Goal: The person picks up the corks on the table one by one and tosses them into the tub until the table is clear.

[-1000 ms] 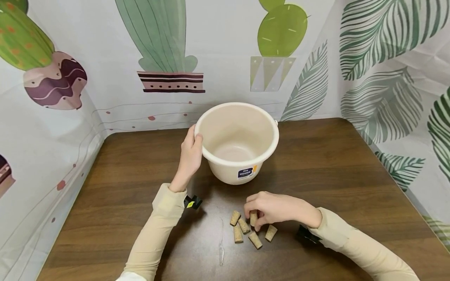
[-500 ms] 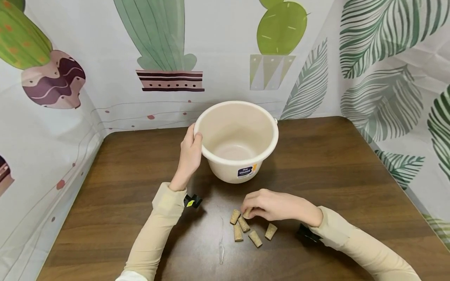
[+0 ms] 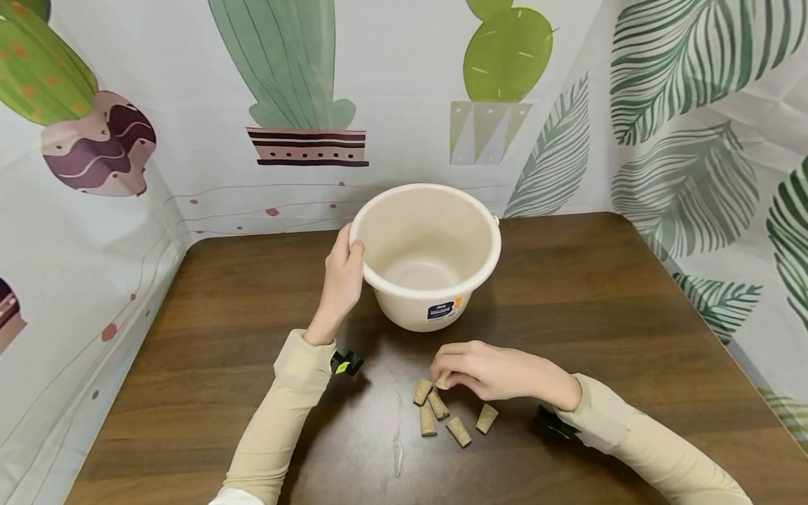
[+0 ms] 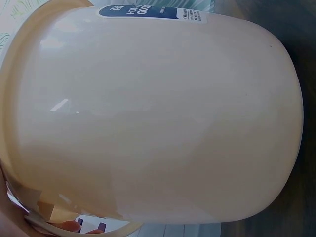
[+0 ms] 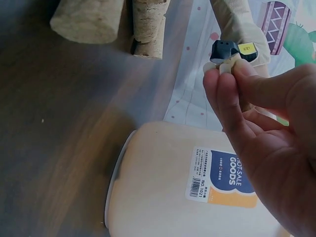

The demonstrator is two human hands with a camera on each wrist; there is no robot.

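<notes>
A cream plastic bucket stands upright on the table, its inside bare. My left hand grips its rim on the left, thumb on top; in the left wrist view the bucket wall fills most of the picture. With thumb and fingertips my right hand pinches a cork, just in front of the bucket. Most of that cork is hidden by the fingers. Several other corks lie on the wood below: a cluster by the held one, with one cork nearest it, plus a cork and another cork apart.
The brown wooden table reaches back to a white cloth backdrop printed with cacti and leaves. A clear strip-like mark lies left of the corks. Each wrist carries a black camera.
My right hand has drawn the pinched cork slightly up and left, away from where it stood among the others. The left hand and bucket stay put.
</notes>
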